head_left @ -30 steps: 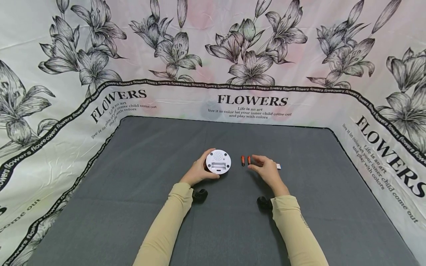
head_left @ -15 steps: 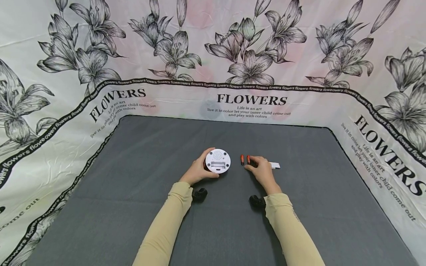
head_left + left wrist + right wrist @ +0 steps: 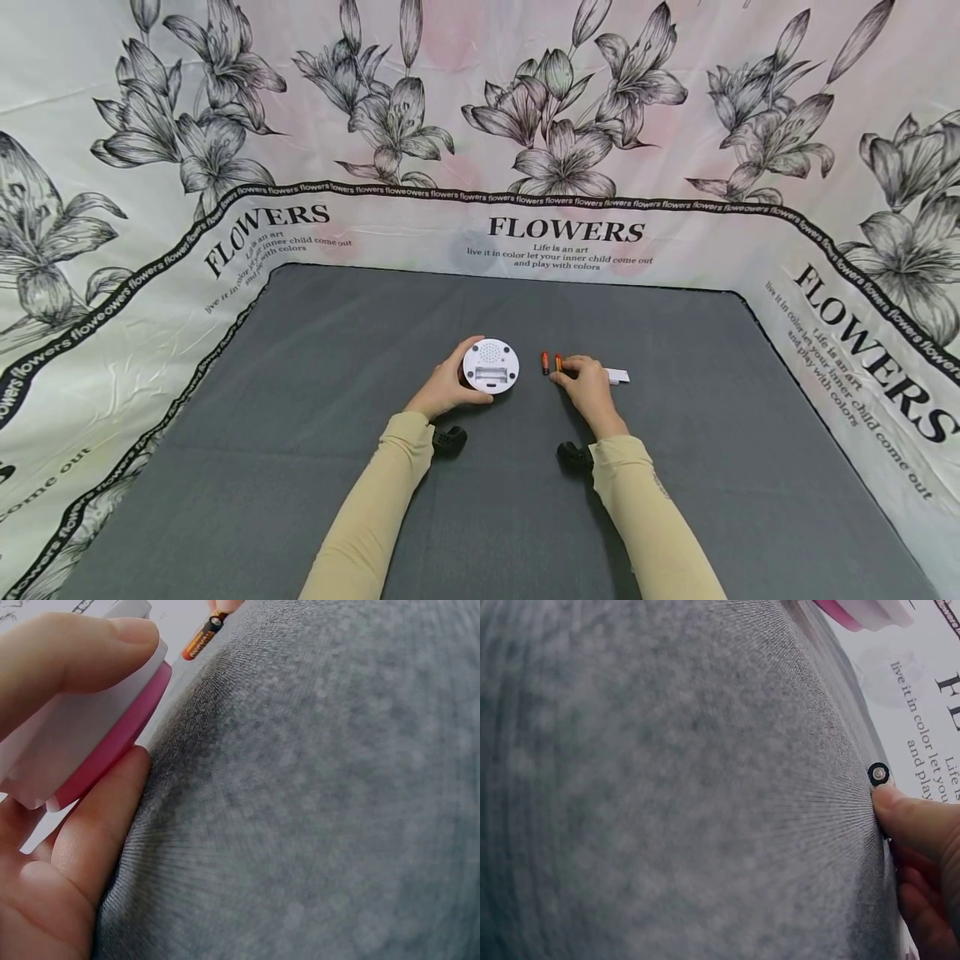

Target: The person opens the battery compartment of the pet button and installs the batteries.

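My left hand (image 3: 447, 384) grips a round white device (image 3: 491, 349) by its left side, thumb at the near edge. Its upturned face shows speaker holes, dark feet and an open battery slot without batteries. A pink layer (image 3: 112, 746) runs along its underside in the left wrist view. To its right lie two small orange-and-black batteries, the left battery (image 3: 545, 363) standing apart from the hand. My right hand (image 3: 591, 387) pinches the right battery (image 3: 558, 363) between thumb and fingertips. In the right wrist view a battery end (image 3: 878, 774) shows right at the thumb tip.
A white flat piece (image 3: 618, 376) lies just right of my right hand, partly covered by it. Grey cloth (image 3: 480, 517) covers the table. Flower-printed fabric (image 3: 562, 158) rises behind and at both sides. A black wrist mount (image 3: 576, 457) sits inside the right sleeve cuff.
My right hand has moved left onto the right battery, its fingers closing around it, and that battery has tipped slightly. More of the white flat piece shows. My left hand and the device stay put.
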Demonstrator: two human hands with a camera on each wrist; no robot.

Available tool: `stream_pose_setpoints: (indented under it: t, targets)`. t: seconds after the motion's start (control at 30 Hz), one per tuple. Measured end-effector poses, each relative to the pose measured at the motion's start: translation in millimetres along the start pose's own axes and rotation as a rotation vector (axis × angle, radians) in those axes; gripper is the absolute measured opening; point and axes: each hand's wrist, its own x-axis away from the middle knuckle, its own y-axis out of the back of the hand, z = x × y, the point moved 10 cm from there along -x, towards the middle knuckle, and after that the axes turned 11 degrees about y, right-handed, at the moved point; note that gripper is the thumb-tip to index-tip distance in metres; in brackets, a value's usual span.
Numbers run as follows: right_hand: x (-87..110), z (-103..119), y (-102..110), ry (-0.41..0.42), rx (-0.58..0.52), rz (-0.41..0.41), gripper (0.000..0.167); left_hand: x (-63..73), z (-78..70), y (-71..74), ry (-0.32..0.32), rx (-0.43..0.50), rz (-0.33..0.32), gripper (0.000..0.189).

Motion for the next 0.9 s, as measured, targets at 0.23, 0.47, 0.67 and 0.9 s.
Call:
stream_pose_setpoints:
  t: [0.23,0.47,0.67,0.9]
  targets:
    - [3.2,-3,2,0.007,-0.028,-0.086,0.017,-12.3,27.2,-1.3,0.006,0.006,-0.031,0.100]
    - [5.5,-8,10,-0.044,-0.040,-0.173,0.011,-16.0,35.1,-1.8,0.013,0.008,-0.030,0.101]
    - [1.0,7,23,-0.002,-0.078,-0.234,0.013,-8.2,21.0,-1.4,0.010,0.010,-0.011,0.098]
    - [-8.3,47,24,0.124,-0.209,-0.222,0.015,1.5,-0.5,2.0,0.001,0.032,-0.001,0.095]
